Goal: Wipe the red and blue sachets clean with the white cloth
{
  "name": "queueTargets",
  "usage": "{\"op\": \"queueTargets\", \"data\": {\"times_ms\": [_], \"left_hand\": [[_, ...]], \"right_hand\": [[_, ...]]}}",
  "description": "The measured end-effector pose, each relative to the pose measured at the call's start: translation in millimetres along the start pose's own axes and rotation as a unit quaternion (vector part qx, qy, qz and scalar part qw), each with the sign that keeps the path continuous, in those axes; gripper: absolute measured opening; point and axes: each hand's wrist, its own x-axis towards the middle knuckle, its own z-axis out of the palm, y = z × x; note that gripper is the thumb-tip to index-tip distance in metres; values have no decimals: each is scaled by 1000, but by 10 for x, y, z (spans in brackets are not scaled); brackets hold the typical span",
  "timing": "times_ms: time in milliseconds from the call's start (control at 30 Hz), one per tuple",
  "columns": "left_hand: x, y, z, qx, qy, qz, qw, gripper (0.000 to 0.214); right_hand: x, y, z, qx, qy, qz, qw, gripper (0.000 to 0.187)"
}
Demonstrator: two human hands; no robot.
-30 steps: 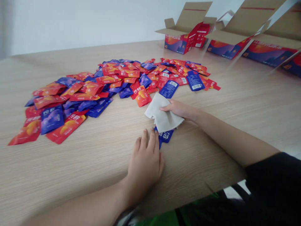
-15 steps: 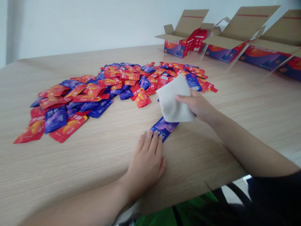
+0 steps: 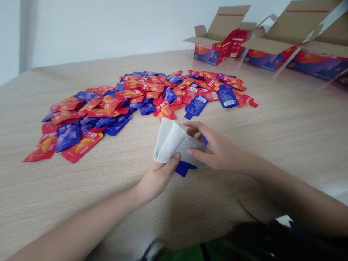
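Note:
A folded white cloth [image 3: 174, 143] is between my two hands above the table. My left hand [image 3: 159, 177] grips its near left edge, thumb on top and the other fingers hidden underneath. My right hand [image 3: 214, 146] is at the cloth's right side, its thumb on the near face and its curled fingers at the far edge. Beneath the cloth lies a blue pouch [image 3: 185, 168], mostly covered, its spout end poking out toward me. Just beyond the hands, another blue pouch [image 3: 196, 106] shows a barcode on its upturned face.
A wide heap of red and blue pouches [image 3: 108, 103] spreads across the middle and left of the table [image 3: 95, 203]. Open cardboard boxes with raised flaps stand at the back right, among them a red and blue box [image 3: 208, 53].
My right hand has brought the cloth nearer and lower, over the blue pouch. My left hand has left the pouch and taken hold of the cloth, which now looks partly folded up.

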Motion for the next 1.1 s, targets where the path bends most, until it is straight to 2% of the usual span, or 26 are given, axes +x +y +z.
{"op": "queueTargets", "data": {"times_ms": [167,300,367,500,600,733,833,933,1000,1100], "left_hand": [[-40,86,30,-81,-25,-11,996,43],[-75,161,47,-61,-24,3,998,40],[-77,170,37,-51,-26,12,998,41],[-85,70,-6,-90,-14,14,996,35],[-91,7,-25,-127,-29,6,991,33],[-28,125,-6,-265,-70,-2,962,40],[62,259,-5,-375,-109,-73,918,47],[129,304,-38,-394,-99,-155,900,41],[148,299,-61,-383,-74,-167,906,31],[151,298,-68,-355,-77,-175,915,24]], "right_hand": [[19,10,18,-1,-10,-7,1000,38],[-2,-26,50,33,23,13,999,50],[1,-27,44,33,47,-24,998,48],[30,-4,48,2,84,-112,990,25],[35,9,58,4,79,-141,987,22],[6,2,54,-52,62,-152,985,23],[-19,-36,53,-125,70,-175,974,12],[-38,-107,59,-161,29,-221,961,9],[-57,-167,67,-177,-12,-243,954,13],[-107,-260,74,-195,-66,-232,951,17]]}}
